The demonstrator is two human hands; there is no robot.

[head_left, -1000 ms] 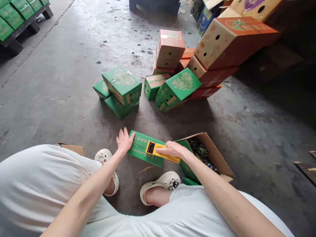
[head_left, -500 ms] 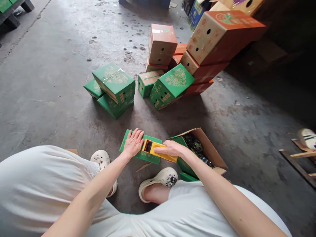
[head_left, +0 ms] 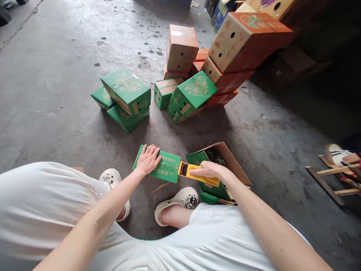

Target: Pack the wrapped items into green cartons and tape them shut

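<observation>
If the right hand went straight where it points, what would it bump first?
The yellow, plastic-looking handheld tool in the right hand leads, so it would probably meet the green cardboard box with pale lettering under the left hand. They may already touch; depth is unclear.

Carton (head_left: 166,169) ahead of the left shoe (head_left: 111,176) and right shoe (head_left: 189,196), left hand (head_left: 148,160) on its left part; dispenser (head_left: 197,178) at its right edge, in the right hand (head_left: 210,170); open box (head_left: 237,165) to the right, partly behind that hand; farther ahead, left stack (head_left: 126,90), then middle pile (head_left: 194,94) to its right; tall stack (head_left: 239,49) behind and right of the pile; frame (head_left: 327,173) far right.
</observation>
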